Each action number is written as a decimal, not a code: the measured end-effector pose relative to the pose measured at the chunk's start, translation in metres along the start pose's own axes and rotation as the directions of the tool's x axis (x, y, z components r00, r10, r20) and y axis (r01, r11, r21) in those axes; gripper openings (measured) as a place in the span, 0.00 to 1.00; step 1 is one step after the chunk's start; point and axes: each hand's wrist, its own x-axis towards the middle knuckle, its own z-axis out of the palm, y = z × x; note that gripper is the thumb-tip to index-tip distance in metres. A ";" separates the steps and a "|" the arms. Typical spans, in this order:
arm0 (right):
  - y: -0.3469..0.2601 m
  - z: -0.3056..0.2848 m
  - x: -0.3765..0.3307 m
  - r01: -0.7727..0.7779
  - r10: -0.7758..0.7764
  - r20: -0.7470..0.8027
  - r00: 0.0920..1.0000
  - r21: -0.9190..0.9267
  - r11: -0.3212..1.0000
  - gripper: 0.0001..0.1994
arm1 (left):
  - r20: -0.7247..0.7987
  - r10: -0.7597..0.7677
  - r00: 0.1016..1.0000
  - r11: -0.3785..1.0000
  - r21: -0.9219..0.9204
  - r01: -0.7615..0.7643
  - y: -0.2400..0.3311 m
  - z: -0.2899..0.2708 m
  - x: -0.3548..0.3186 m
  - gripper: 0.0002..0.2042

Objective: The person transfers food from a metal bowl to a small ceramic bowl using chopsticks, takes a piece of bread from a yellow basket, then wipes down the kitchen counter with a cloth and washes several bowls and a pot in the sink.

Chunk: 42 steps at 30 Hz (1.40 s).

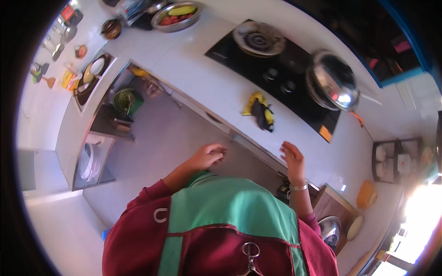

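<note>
My left hand (209, 157) hangs in front of the counter, its fingers loosely bent and a little apart, with nothing in it. To its right, my right hand (293, 158) is raised by the counter's front edge with its fingers apart, also bare; a band circles that wrist. Neither hand touches anything that I can see. Nearest to both lies a crumpled yellow and dark cloth (260, 111) on the white countertop (193, 76), just before the black cooktop (294, 69).
A round, blackened pan-like piece (258, 38) sits on the cooktop's left burner. At its right stands a shiny covered pan (334, 79) with its handle outward. A steel bowl of vegetables (176, 17) is at the back left, near a sink (94, 78). Below stands a green bucket (128, 102).
</note>
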 end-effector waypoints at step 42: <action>-0.033 0.481 0.208 0.146 -0.237 -0.021 0.971 -0.733 0.664 0.18 | 0.457 0.195 0.868 0.388 0.776 -0.497 0.073 -0.472 0.197 0.25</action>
